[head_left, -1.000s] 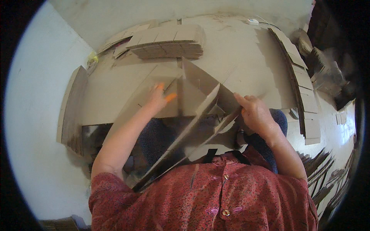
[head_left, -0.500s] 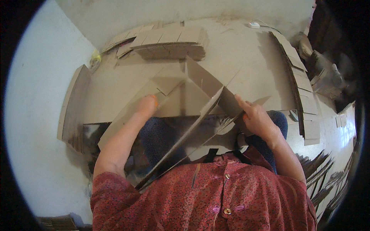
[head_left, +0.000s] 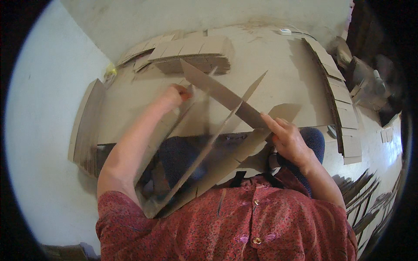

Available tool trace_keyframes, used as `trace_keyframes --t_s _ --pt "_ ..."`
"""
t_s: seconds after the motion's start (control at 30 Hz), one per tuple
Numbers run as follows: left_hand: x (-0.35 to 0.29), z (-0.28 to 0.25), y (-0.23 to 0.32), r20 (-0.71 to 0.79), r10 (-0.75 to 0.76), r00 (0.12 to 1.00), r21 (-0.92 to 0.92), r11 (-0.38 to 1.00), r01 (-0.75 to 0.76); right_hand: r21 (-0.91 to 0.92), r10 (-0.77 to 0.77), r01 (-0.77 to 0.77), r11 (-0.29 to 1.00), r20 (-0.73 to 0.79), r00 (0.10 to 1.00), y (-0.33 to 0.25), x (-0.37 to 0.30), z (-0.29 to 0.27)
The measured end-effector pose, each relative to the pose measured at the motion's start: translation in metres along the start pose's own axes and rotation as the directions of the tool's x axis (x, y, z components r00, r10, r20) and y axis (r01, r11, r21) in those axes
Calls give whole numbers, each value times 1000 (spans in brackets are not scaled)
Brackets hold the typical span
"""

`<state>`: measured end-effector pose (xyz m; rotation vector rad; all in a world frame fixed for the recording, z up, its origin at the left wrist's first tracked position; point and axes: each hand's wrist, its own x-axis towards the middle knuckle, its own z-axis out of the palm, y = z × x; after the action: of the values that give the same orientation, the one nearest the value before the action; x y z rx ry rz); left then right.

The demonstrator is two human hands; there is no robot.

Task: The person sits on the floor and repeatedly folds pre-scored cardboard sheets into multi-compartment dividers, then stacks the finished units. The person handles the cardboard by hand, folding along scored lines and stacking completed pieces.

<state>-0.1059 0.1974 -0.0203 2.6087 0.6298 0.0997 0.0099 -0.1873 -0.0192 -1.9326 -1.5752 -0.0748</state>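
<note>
My right hand (head_left: 289,138) grips the near right end of a brown cardboard strip (head_left: 215,89), its index finger laid along the edge. That strip slants up to the far left and crosses a long upright cardboard strip (head_left: 203,152), which runs down toward my shirt. Another long strip (head_left: 248,145) lies at a lower slant beneath them. My left hand (head_left: 176,96) is closed at the far end of a blurred cardboard strip (head_left: 178,119), left of the crossing. Something orange shows at its fingertips.
On the table (head_left: 139,102), a stack of slotted cardboard (head_left: 193,54) stands at the back. Upright cardboard bundles (head_left: 85,126) flank the left wall. A row of cardboard pieces (head_left: 342,104) lines the right edge. A small white box (head_left: 284,31) with a cable sits at the back.
My left hand has moved away and slightly right with its strip, which has turned edge-on. The crosswise strip has swung left at its far end. My right hand has barely moved.
</note>
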Motion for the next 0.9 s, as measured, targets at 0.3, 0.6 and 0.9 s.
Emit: trace_keyframes --t_s 0.3,0.6,0.9 --pt "-10 21 67 79 96 992 -174 981 -81 67 82 -85 994 54 995 25 -8 13" --pt "44 11 81 -256 219 941 -70 967 -244 -98 294 -302 948 -85 952 76 9 -29" --pt "144 27 71 -316 180 931 471 882 -10 -268 350 -370 889 -123 929 153 26 -40"
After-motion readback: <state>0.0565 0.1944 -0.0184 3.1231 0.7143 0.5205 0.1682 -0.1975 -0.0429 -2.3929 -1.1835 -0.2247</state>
